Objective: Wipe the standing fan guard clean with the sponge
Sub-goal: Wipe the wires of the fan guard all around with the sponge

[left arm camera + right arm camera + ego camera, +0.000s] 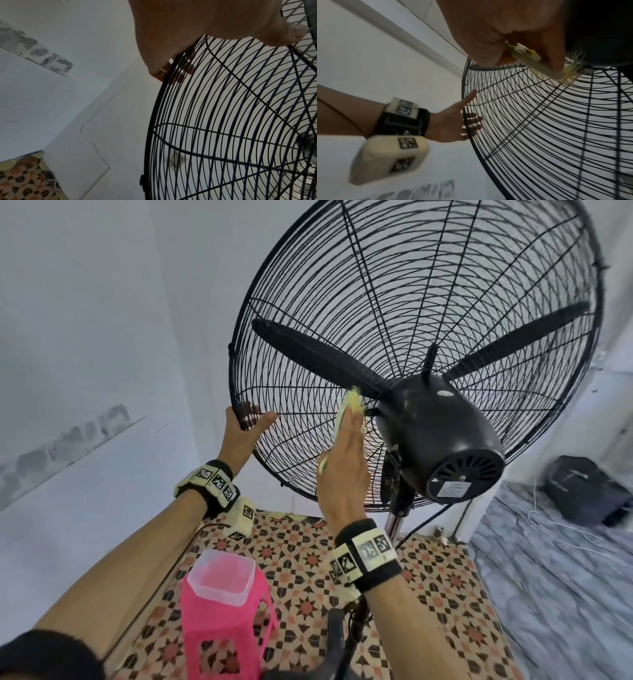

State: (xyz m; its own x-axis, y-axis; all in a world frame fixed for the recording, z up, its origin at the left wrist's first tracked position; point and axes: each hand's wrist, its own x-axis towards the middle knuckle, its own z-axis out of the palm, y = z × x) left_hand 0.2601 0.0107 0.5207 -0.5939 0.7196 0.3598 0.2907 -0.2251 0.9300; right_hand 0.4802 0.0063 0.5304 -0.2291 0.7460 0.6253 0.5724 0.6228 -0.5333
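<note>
The fan guard (pixel 308 302) is steadied at its rim by the left hand (pixel 241 433), fingers curled round the edge, likely against swinging. The right hand (pixel 344 474), fingers straight and thumb pinching, presses the sponge (pixel 351 405) onto wires beside the motor housing (pixel 442 433).

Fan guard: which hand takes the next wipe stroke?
Right. The right hand holds the sponge against the fan guard beside the motor; the left hand grips its rim, steadying it.

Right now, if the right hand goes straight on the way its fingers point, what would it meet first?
The fan guard itself: the right hand presses the sponge onto its wires. A blade lies just behind them, the motor housing close beside; depth is unclear.
</note>
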